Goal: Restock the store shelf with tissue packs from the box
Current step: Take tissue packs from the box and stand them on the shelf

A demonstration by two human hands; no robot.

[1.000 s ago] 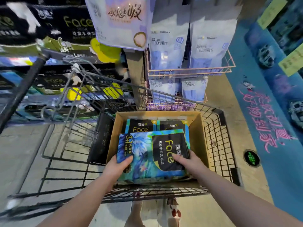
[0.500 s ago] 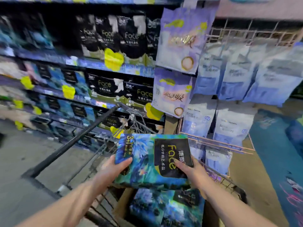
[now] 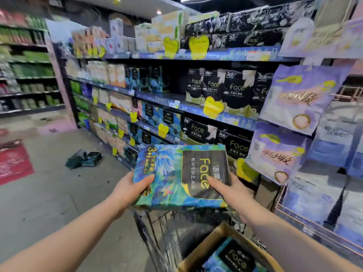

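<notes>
A blue-green floral tissue pack (image 3: 172, 173) with a black "Face" label is held up in front of the store shelf (image 3: 196, 108). My left hand (image 3: 131, 188) grips its left edge, thumb on top. My right hand (image 3: 229, 190) grips its right side, thumb on the black label. Below, the cardboard box (image 3: 208, 244) sits in a wire cart (image 3: 153, 232) with another tissue pack (image 3: 233, 260) inside. Matching blue-green packs (image 3: 167, 118) stand on the shelf's lower rows beside black Face packs (image 3: 222, 87).
Purple hanging packs (image 3: 294, 99) and a wire rack of pale blue bags (image 3: 334, 203) crowd the right. A dark pack and wrapper (image 3: 84, 159) lie on the floor by the shelf base. The open aisle floor (image 3: 49, 193) spreads left, with a red floor sticker (image 3: 13, 163).
Both hands have lifted the tissue pack out of the box and up toward the shelf. My view has swung up and left from the cart to the aisle shelves.
</notes>
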